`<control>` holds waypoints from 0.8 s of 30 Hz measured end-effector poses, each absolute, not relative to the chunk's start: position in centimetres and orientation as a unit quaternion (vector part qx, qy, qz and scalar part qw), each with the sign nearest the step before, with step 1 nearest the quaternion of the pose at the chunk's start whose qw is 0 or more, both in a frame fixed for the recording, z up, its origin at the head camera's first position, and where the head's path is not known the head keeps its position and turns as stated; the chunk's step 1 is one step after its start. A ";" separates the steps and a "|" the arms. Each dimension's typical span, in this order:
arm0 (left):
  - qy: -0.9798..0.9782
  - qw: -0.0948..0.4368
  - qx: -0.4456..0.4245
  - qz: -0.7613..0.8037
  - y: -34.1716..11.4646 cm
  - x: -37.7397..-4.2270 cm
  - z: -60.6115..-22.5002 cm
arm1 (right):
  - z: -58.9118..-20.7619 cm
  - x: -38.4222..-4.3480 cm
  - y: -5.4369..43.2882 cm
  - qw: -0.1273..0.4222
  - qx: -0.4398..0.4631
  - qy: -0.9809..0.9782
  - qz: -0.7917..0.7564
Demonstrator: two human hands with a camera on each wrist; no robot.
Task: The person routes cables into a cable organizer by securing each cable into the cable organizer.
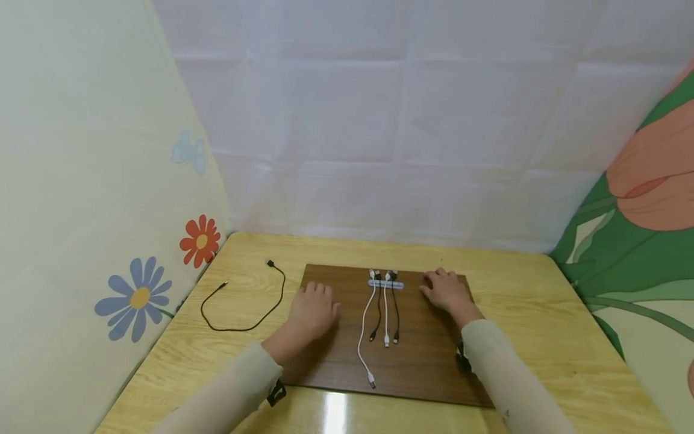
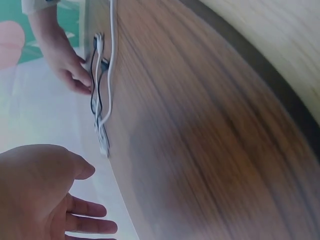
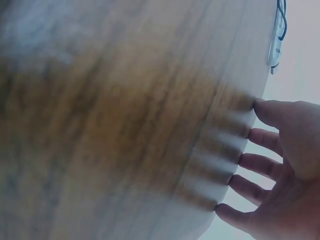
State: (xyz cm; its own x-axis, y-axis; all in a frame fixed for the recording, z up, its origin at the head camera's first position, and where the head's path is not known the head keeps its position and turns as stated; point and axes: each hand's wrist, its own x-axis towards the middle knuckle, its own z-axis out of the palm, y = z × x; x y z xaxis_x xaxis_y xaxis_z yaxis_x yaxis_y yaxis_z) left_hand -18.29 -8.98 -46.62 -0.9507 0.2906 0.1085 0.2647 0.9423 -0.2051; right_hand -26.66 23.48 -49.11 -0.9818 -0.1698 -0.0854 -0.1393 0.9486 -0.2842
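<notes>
A brown wooden board lies on the table, bearing a light blue cable organizer strip near its far edge. Held side by side in the strip are two white charging cables and two black charging cables, their free ends trailing toward the person. To the left of them is my left hand, its fingers relaxed over the board and holding nothing. My right hand is at the board's far right; in the right wrist view its spread fingertips touch the wood. Neither hand touches a cable.
A separate black cable lies in a loose curve on the yellow wooden table, left of the board. A white sheet hangs behind the table. Printed flower panels stand at both sides.
</notes>
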 end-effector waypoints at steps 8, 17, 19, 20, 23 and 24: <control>-0.989 0.064 -0.114 0.072 -10.8 -18.8 -46.0 | -48.9 -26.5 23.1 0.060 -0.074 0.987 -0.129; -0.995 0.051 -0.072 0.049 -13.1 -19.6 -46.4 | -49.0 -26.2 23.0 0.053 -0.078 0.987 -0.127; -0.996 0.045 -0.064 0.051 -13.7 -19.8 -46.5 | -49.0 -26.1 23.0 0.052 -0.078 0.987 -0.127; -0.996 0.042 -0.060 0.050 -14.0 -19.8 -46.5 | -49.0 -26.1 23.0 0.052 -0.079 0.987 -0.127; -0.997 0.027 -0.049 0.053 -15.0 -20.1 -46.5 | -49.0 -26.1 23.0 0.054 -0.078 0.987 -0.127; -0.998 0.025 -0.045 0.048 -15.3 -20.1 -46.5 | -48.9 -26.1 23.0 0.055 -0.078 0.987 -0.126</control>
State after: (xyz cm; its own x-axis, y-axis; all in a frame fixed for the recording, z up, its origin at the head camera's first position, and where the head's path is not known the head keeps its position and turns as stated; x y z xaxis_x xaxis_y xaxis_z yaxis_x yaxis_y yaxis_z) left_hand -20.13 -15.25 -46.50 -0.9948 0.0914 0.0450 0.0866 0.9914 -0.0982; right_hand -26.06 22.96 -48.94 -0.9819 -0.1673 -0.0887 -0.1398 0.9563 -0.2568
